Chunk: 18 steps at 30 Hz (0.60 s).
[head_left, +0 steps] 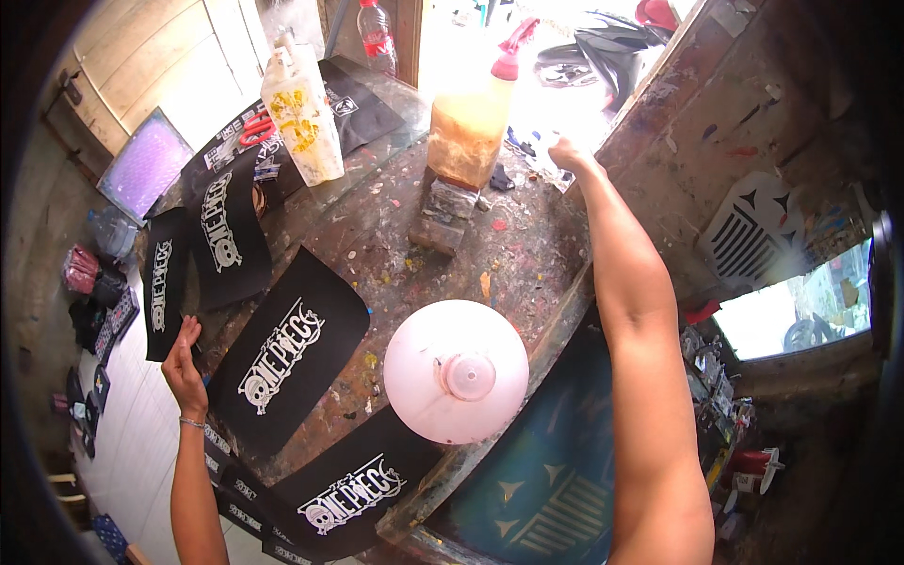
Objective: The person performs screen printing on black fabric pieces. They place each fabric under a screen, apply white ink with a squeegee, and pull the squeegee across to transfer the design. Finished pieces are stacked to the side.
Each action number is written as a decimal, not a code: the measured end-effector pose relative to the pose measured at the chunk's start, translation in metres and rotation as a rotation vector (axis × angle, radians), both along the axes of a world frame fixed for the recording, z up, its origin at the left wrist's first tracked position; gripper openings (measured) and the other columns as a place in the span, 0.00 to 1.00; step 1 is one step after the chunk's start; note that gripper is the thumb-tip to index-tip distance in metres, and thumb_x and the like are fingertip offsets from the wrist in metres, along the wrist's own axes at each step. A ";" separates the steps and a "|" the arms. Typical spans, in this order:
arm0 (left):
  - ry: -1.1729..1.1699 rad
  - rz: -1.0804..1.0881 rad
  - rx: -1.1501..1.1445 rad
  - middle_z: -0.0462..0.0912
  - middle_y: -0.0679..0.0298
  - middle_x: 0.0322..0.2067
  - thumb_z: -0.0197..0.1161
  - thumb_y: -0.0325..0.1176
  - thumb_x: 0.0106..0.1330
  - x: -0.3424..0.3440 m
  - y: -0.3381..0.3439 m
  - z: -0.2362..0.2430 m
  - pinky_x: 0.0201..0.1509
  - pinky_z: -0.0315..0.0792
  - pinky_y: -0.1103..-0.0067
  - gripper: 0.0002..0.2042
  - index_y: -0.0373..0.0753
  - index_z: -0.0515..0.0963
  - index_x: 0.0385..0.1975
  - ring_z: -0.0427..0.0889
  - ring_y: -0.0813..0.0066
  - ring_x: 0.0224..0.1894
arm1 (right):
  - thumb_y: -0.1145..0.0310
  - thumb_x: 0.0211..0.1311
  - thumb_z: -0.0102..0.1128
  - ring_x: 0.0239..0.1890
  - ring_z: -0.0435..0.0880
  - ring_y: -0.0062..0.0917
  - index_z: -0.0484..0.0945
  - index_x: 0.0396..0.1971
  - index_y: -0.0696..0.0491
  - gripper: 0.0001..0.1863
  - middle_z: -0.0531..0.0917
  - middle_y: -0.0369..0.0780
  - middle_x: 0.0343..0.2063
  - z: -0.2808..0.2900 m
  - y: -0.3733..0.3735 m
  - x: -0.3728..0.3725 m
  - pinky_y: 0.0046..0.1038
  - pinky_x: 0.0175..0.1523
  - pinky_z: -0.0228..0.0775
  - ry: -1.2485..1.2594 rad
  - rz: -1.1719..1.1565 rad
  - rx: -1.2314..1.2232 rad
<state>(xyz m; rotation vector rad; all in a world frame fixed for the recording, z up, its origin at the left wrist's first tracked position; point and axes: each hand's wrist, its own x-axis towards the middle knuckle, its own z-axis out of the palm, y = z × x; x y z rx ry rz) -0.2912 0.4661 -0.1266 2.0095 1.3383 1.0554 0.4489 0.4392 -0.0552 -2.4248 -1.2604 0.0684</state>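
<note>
My left hand (185,372), fingers stretched out, rests at the lower edge of a black sheet with a white skull print (165,282). Across the table my right hand (567,153) reaches to the far right corner; its fingers look closed beside pale scraps, and glare hides what they hold, if anything. Between my arms lie two more printed black sheets, one in the middle (325,325) and one nearer (325,523). Beyond them stands a squeeze bottle (468,137) with a red nozzle and orange-brown contents. Closer to me is a round pinkish-white bottle (424,386), seen from above.
The table (377,273) is paint-spattered. A stained white jug (306,122), red-handled scissors (256,129) and a red-labelled plastic bottle (377,42) stand or lie toward the back. A green mesh screen (537,461) is below my right arm. A wooden wall (744,122) rises right.
</note>
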 end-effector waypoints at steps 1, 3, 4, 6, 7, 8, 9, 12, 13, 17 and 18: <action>-0.033 0.008 -0.022 0.81 0.46 0.63 0.44 0.38 0.83 0.003 -0.001 0.001 0.73 0.66 0.70 0.24 0.22 0.76 0.62 0.80 0.59 0.65 | 0.73 0.59 0.58 0.53 0.87 0.42 0.83 0.54 0.55 0.22 0.85 0.55 0.51 0.006 -0.001 -0.001 0.38 0.61 0.77 -0.010 0.009 0.004; -0.101 0.016 -0.065 0.81 0.46 0.62 0.44 0.38 0.83 0.009 -0.004 0.004 0.74 0.66 0.71 0.24 0.22 0.76 0.61 0.80 0.59 0.66 | 0.73 0.59 0.57 0.53 0.87 0.42 0.82 0.56 0.55 0.23 0.84 0.56 0.52 0.016 -0.016 -0.004 0.38 0.61 0.76 -0.024 0.023 0.011; -0.087 0.013 -0.053 0.81 0.46 0.62 0.45 0.38 0.83 0.005 -0.005 0.006 0.73 0.66 0.71 0.24 0.22 0.76 0.62 0.80 0.59 0.66 | 0.73 0.59 0.57 0.54 0.86 0.42 0.81 0.58 0.56 0.24 0.84 0.56 0.53 0.024 -0.023 -0.010 0.38 0.61 0.76 -0.028 0.041 0.020; -0.069 0.004 -0.028 0.81 0.47 0.62 0.45 0.38 0.83 -0.002 -0.003 0.004 0.73 0.67 0.71 0.24 0.22 0.76 0.62 0.81 0.59 0.65 | 0.73 0.59 0.56 0.54 0.86 0.42 0.80 0.60 0.56 0.26 0.83 0.57 0.54 0.048 -0.045 -0.024 0.37 0.61 0.76 -0.034 0.095 0.022; -0.077 0.003 -0.027 0.81 0.47 0.62 0.45 0.38 0.83 -0.003 -0.004 0.002 0.72 0.68 0.71 0.24 0.22 0.76 0.62 0.81 0.59 0.64 | 0.73 0.60 0.55 0.54 0.86 0.42 0.80 0.61 0.56 0.27 0.83 0.58 0.55 0.065 -0.062 -0.032 0.37 0.61 0.76 -0.041 0.128 -0.028; -0.089 0.004 -0.021 0.81 0.47 0.62 0.45 0.38 0.83 -0.002 -0.002 0.001 0.72 0.68 0.71 0.24 0.23 0.76 0.62 0.82 0.59 0.64 | 0.73 0.60 0.55 0.53 0.86 0.41 0.80 0.60 0.56 0.26 0.83 0.57 0.55 0.084 -0.076 -0.041 0.37 0.60 0.76 -0.045 0.169 -0.096; -0.100 0.002 -0.016 0.81 0.47 0.62 0.45 0.38 0.83 0.000 -0.001 0.000 0.72 0.69 0.71 0.23 0.23 0.76 0.62 0.82 0.59 0.64 | 0.73 0.60 0.56 0.52 0.87 0.40 0.80 0.60 0.56 0.25 0.83 0.56 0.55 0.100 -0.095 -0.052 0.36 0.59 0.77 -0.048 0.206 -0.165; -0.080 -0.006 -0.038 0.82 0.47 0.61 0.46 0.37 0.82 0.027 0.006 -0.007 0.70 0.70 0.73 0.22 0.24 0.76 0.62 0.83 0.60 0.62 | 0.75 0.61 0.61 0.48 0.86 0.37 0.80 0.54 0.58 0.20 0.85 0.51 0.48 0.154 -0.228 -0.101 0.35 0.54 0.78 -0.010 0.411 -0.029; -0.097 0.010 -0.041 0.83 0.48 0.60 0.47 0.36 0.82 0.026 0.007 -0.006 0.70 0.70 0.73 0.22 0.24 0.77 0.62 0.83 0.61 0.63 | 0.74 0.60 0.63 0.45 0.86 0.38 0.80 0.51 0.58 0.18 0.85 0.50 0.44 0.168 -0.269 -0.127 0.35 0.51 0.78 0.079 0.443 -0.020; -0.130 0.001 0.012 0.85 0.50 0.59 0.49 0.36 0.82 0.001 0.026 -0.026 0.70 0.69 0.74 0.20 0.25 0.81 0.57 0.81 0.63 0.65 | 0.71 0.62 0.67 0.47 0.88 0.36 0.81 0.53 0.58 0.19 0.87 0.47 0.46 0.207 -0.443 -0.219 0.35 0.54 0.78 0.213 0.240 -0.159; -0.100 0.027 -0.013 0.85 0.52 0.60 0.49 0.36 0.81 0.005 0.027 -0.025 0.71 0.68 0.74 0.20 0.26 0.83 0.55 0.79 0.64 0.67 | 0.71 0.62 0.67 0.47 0.88 0.36 0.81 0.54 0.58 0.20 0.87 0.47 0.47 0.211 -0.488 -0.243 0.34 0.54 0.79 0.278 0.134 -0.180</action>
